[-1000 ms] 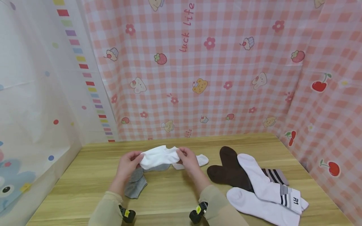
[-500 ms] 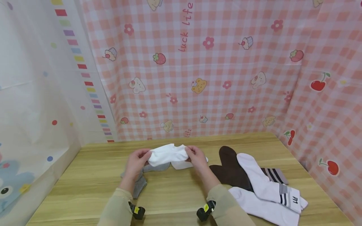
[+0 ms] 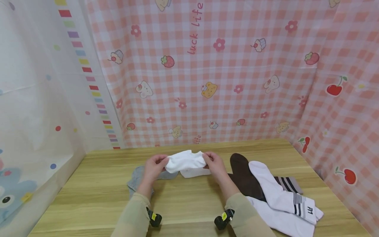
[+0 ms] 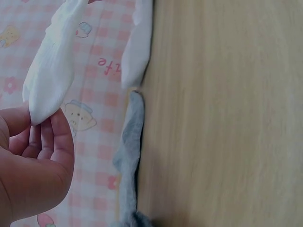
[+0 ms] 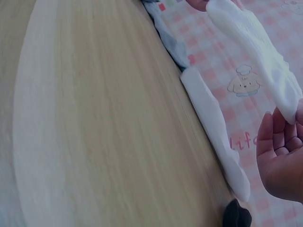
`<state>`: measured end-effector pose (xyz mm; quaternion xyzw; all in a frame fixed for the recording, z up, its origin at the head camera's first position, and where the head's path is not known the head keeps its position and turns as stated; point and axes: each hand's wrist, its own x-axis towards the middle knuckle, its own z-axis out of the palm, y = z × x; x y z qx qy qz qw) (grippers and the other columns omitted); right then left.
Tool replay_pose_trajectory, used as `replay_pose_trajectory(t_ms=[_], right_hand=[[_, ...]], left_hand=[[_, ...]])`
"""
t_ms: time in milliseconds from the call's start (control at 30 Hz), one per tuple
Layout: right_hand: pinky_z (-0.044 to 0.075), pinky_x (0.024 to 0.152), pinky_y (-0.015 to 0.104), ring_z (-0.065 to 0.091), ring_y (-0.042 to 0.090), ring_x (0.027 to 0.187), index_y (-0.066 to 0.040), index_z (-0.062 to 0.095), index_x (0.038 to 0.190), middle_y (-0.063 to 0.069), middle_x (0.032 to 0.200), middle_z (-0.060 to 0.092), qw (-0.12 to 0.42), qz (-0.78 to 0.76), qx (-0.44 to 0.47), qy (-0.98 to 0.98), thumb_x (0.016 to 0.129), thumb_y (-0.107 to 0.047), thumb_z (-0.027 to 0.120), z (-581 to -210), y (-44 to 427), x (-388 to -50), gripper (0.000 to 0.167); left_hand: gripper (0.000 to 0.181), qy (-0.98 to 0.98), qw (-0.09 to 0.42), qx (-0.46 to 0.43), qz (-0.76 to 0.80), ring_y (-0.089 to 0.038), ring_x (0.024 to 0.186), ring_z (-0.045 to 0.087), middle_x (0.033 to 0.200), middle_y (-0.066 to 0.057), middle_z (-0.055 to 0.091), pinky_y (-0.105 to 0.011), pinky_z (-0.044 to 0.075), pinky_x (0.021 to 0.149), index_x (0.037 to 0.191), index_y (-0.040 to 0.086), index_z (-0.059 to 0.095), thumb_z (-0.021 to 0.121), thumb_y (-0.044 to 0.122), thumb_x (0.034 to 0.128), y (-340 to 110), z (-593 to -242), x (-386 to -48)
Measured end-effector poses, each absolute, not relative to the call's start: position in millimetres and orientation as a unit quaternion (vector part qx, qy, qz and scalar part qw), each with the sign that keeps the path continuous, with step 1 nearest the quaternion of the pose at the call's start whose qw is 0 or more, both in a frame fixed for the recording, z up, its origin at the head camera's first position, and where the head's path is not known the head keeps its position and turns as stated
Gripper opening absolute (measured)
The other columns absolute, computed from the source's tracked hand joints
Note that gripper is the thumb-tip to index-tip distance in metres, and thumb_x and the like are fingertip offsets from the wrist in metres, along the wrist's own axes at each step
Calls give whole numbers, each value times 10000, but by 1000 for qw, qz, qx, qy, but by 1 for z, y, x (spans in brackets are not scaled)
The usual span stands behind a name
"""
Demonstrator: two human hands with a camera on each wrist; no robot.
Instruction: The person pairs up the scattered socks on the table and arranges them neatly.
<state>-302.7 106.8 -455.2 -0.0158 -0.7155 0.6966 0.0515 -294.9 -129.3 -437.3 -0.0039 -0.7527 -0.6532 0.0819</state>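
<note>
A short white ankle sock (image 3: 185, 161) is stretched sideways between both hands, above the table. At its left end my left hand (image 3: 155, 167) pinches the fabric between thumb and fingers. The opposite end is pinched by my right hand (image 3: 216, 166). In the left wrist view the sock (image 4: 52, 66) hangs clear of the tabletop. Behind and below it lies another white sock (image 3: 193, 172), partly covered by the held one. Grey socks (image 3: 136, 179) lie on the table by my left forearm, which hides part of them.
To the right, dark brown socks (image 3: 245, 177) lie partly under long white socks (image 3: 272, 191) with black stripes. A grey striped cuff (image 3: 288, 185) sticks out there. Wood-grain table (image 3: 183, 204) meets a pink checked cloth (image 3: 207, 65) at the back.
Both hands have moved right together, carrying the stretched white sock with them. The left forearm now covers more of the grey socks, and the right one overlaps the brown and white socks.
</note>
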Motion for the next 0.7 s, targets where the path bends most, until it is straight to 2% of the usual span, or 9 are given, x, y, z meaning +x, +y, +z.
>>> replay_pose_trajectory(t_ms=[267,467,700], right_hand=[[539,658,272,576,135,743,73,627,1091,114,915,645,68,648,-36,-758,1011,-155,578,-459,124,-304,246],[537,648,294,585,165,725,40,643,1063,121,923,647,85,581,-43,-808,988,-162,605,-459,133,-303,219],[486,753,378,581,226,816,-22,664,1024,82,898,634,101,457,-48,-882,971,-216,614,-465,143,-305,208]], left_hand=[[171,-786,90,-16,-612,-123,697,600,855,-122,683,-284,554,613,1021,-108,693,667,28,922,-111,-440,-303],[131,-815,100,-12,-570,-123,673,586,829,-109,678,-282,550,590,978,-65,720,691,41,906,-99,-443,-309],[97,-849,103,-2,-518,-144,669,593,783,-71,674,-283,537,602,922,-21,735,729,63,874,-90,-454,-316]])
